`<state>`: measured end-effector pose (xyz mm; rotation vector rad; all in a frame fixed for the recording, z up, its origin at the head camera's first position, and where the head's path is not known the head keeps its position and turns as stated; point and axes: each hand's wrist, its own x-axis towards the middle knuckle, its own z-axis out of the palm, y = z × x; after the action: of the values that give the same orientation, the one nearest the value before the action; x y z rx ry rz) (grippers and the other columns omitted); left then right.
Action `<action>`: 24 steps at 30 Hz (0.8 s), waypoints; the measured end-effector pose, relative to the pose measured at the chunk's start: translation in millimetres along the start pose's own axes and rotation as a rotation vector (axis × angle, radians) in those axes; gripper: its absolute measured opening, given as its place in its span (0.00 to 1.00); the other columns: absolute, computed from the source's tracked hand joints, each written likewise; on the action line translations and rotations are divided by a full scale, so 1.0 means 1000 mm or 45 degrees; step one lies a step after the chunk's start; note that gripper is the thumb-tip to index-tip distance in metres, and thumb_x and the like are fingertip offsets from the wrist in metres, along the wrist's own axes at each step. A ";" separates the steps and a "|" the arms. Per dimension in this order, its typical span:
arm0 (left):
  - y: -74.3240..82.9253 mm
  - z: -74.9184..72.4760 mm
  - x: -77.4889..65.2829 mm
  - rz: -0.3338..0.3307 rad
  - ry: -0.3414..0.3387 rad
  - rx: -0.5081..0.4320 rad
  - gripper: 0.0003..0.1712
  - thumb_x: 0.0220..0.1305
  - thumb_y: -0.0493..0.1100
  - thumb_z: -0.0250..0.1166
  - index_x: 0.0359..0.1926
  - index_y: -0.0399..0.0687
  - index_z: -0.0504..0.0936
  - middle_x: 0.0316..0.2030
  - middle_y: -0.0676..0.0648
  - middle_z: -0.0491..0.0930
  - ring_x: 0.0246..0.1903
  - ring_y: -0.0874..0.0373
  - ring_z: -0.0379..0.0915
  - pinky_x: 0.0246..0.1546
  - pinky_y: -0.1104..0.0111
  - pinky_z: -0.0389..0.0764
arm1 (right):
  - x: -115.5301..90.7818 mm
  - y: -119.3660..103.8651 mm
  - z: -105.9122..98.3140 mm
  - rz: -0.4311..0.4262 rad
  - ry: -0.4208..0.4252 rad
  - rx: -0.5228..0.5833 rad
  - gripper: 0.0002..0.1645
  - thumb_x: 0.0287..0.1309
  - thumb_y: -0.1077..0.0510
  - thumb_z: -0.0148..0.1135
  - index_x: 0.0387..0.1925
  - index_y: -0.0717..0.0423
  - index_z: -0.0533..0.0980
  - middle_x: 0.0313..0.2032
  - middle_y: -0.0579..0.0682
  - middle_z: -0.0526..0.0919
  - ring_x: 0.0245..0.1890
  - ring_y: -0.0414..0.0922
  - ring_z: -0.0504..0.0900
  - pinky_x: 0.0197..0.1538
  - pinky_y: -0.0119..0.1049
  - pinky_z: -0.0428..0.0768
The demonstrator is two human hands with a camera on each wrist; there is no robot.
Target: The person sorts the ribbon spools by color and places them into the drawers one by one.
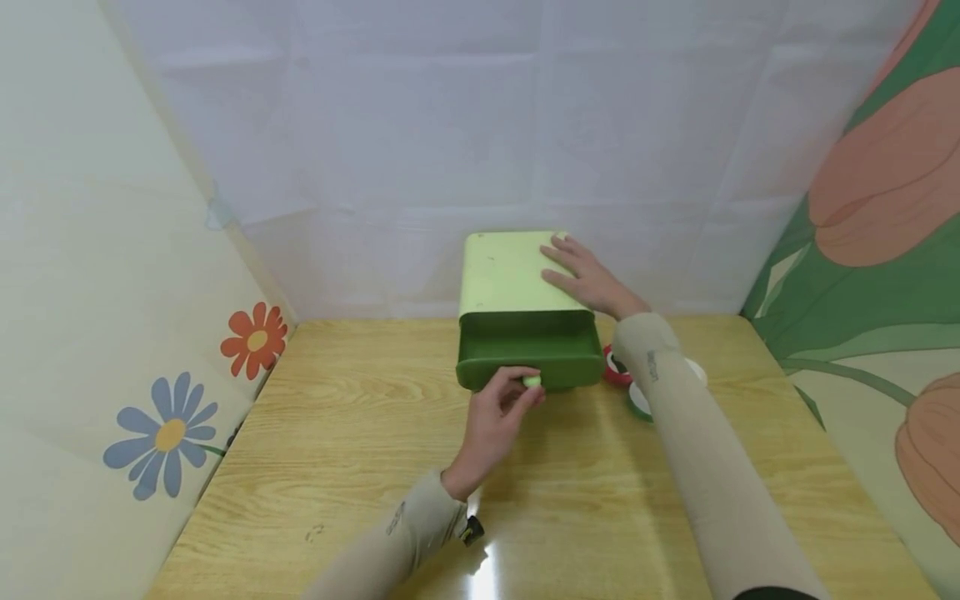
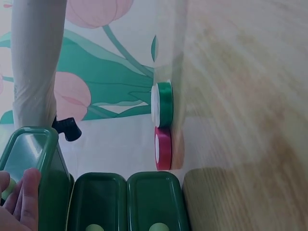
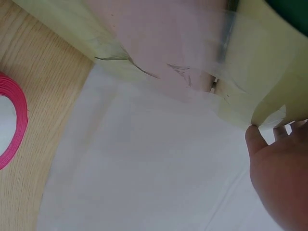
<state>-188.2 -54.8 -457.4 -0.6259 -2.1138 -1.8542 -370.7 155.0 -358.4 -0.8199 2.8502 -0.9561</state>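
Note:
A light green drawer cabinet (image 1: pixel 504 271) stands on the table near the back wall. Its dark green top drawer (image 1: pixel 468 372) is pulled out, and the part of its inside that shows holds nothing. My left hand (image 1: pixel 491 421) pinches the round pale green knob (image 1: pixel 532 381) on the drawer front. Two lower drawers (image 2: pixel 97 199) are pushed in, as the left wrist view shows. My right hand (image 1: pixel 592 279) rests with fingers spread on the cabinet's top at its right edge; in the right wrist view its fingertips (image 3: pixel 255 137) touch the cabinet.
Right of the cabinet, partly behind my right sleeve, are a red ribbon roll (image 2: pixel 163 149) and a green ribbon roll (image 2: pixel 166 103). A white round edge (image 1: pixel 697 372) shows past the sleeve. White sheeting (image 1: pixel 412 150) hangs behind; flower-printed panels (image 1: pixel 885 183) flank the wooden table (image 1: pixel 337 400).

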 end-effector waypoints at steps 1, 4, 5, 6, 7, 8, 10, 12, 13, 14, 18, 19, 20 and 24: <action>0.001 0.000 -0.001 0.009 0.000 0.006 0.12 0.72 0.39 0.66 0.54 0.47 0.82 0.38 0.41 0.89 0.39 0.47 0.88 0.42 0.66 0.89 | 0.000 0.000 0.000 0.000 0.002 -0.003 0.40 0.77 0.31 0.43 0.82 0.40 0.53 0.84 0.45 0.41 0.84 0.47 0.31 0.82 0.62 0.36; 0.002 0.000 -0.005 0.035 0.001 0.016 0.12 0.72 0.39 0.66 0.54 0.46 0.81 0.37 0.42 0.89 0.38 0.46 0.88 0.41 0.66 0.89 | 0.001 0.000 0.001 0.000 0.002 -0.007 0.41 0.77 0.31 0.43 0.82 0.40 0.53 0.84 0.45 0.41 0.84 0.47 0.31 0.82 0.62 0.37; 0.003 0.000 -0.006 0.043 0.000 0.016 0.12 0.72 0.39 0.66 0.54 0.45 0.81 0.37 0.41 0.89 0.38 0.46 0.88 0.41 0.66 0.89 | 0.001 0.000 0.001 0.001 0.002 -0.008 0.41 0.77 0.31 0.43 0.82 0.40 0.53 0.84 0.45 0.41 0.84 0.47 0.31 0.82 0.62 0.37; 0.003 0.000 -0.007 0.050 0.000 0.017 0.12 0.72 0.38 0.66 0.54 0.45 0.81 0.37 0.40 0.89 0.38 0.46 0.88 0.41 0.66 0.89 | 0.001 -0.001 0.001 0.000 0.002 -0.006 0.41 0.77 0.31 0.43 0.82 0.40 0.53 0.84 0.45 0.41 0.84 0.47 0.32 0.82 0.62 0.37; 0.003 -0.001 -0.007 0.058 -0.002 0.016 0.12 0.72 0.38 0.66 0.54 0.45 0.81 0.37 0.39 0.89 0.37 0.45 0.88 0.41 0.66 0.89 | 0.002 -0.001 0.001 -0.001 0.002 -0.008 0.41 0.77 0.31 0.43 0.82 0.40 0.53 0.84 0.45 0.41 0.84 0.47 0.32 0.82 0.62 0.37; 0.003 -0.001 -0.008 0.067 -0.006 0.014 0.12 0.72 0.38 0.66 0.54 0.45 0.81 0.38 0.38 0.88 0.38 0.44 0.88 0.41 0.66 0.89 | 0.002 -0.001 0.001 -0.001 0.001 -0.007 0.40 0.77 0.31 0.43 0.82 0.40 0.53 0.84 0.45 0.41 0.84 0.47 0.32 0.82 0.62 0.36; 0.004 -0.001 -0.008 0.081 -0.011 0.018 0.12 0.72 0.38 0.65 0.54 0.44 0.81 0.38 0.36 0.88 0.37 0.43 0.88 0.41 0.66 0.89 | 0.002 -0.001 0.001 -0.001 0.001 -0.007 0.40 0.77 0.31 0.43 0.82 0.40 0.53 0.84 0.44 0.41 0.84 0.47 0.32 0.82 0.62 0.36; 0.004 -0.002 -0.009 0.092 -0.016 0.024 0.12 0.73 0.38 0.65 0.55 0.44 0.81 0.38 0.35 0.88 0.37 0.42 0.88 0.41 0.66 0.89 | 0.003 -0.001 0.001 0.000 0.004 -0.005 0.40 0.77 0.31 0.43 0.82 0.40 0.53 0.84 0.44 0.41 0.84 0.47 0.32 0.82 0.62 0.36; 0.005 -0.002 -0.009 0.095 -0.018 0.025 0.12 0.73 0.38 0.65 0.55 0.44 0.81 0.38 0.35 0.88 0.37 0.42 0.88 0.40 0.66 0.89 | 0.003 -0.001 0.001 0.000 0.006 -0.003 0.40 0.77 0.31 0.43 0.82 0.40 0.53 0.84 0.44 0.41 0.84 0.47 0.31 0.82 0.62 0.36; 0.005 -0.002 -0.009 0.097 -0.019 0.026 0.12 0.73 0.38 0.65 0.55 0.44 0.81 0.38 0.35 0.88 0.37 0.43 0.88 0.40 0.66 0.89 | 0.003 -0.001 0.001 0.002 0.006 -0.001 0.40 0.77 0.31 0.43 0.82 0.39 0.53 0.84 0.44 0.41 0.84 0.46 0.31 0.82 0.62 0.36; 0.006 -0.002 -0.010 0.092 -0.018 0.027 0.12 0.73 0.39 0.65 0.55 0.44 0.81 0.38 0.35 0.89 0.38 0.46 0.88 0.41 0.66 0.89 | 0.003 0.000 0.001 0.005 0.006 0.007 0.40 0.77 0.31 0.43 0.82 0.39 0.53 0.84 0.44 0.41 0.84 0.46 0.31 0.82 0.62 0.36; 0.007 -0.002 -0.010 0.088 -0.019 0.028 0.12 0.74 0.40 0.65 0.55 0.44 0.81 0.38 0.36 0.89 0.38 0.47 0.88 0.41 0.66 0.89 | 0.003 -0.001 0.001 0.004 0.005 0.008 0.40 0.77 0.31 0.43 0.82 0.39 0.53 0.84 0.44 0.41 0.84 0.46 0.31 0.82 0.62 0.36; 0.007 -0.002 -0.011 0.086 -0.019 0.029 0.12 0.74 0.40 0.64 0.55 0.44 0.81 0.39 0.37 0.89 0.38 0.47 0.89 0.41 0.65 0.89 | 0.002 -0.001 0.001 0.004 0.005 0.008 0.40 0.77 0.31 0.43 0.82 0.39 0.53 0.84 0.44 0.41 0.84 0.46 0.31 0.82 0.62 0.36; 0.006 -0.002 -0.011 0.084 -0.020 0.039 0.12 0.74 0.41 0.64 0.55 0.46 0.81 0.39 0.41 0.90 0.38 0.49 0.89 0.40 0.66 0.89 | 0.001 -0.001 0.001 0.002 0.008 0.011 0.40 0.77 0.31 0.44 0.82 0.40 0.54 0.84 0.45 0.41 0.84 0.47 0.32 0.82 0.62 0.36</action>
<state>-176.2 -58.0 -457.1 -0.6963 -2.1007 -1.7843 -371.1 153.0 -357.9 -0.8157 2.8493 -0.9725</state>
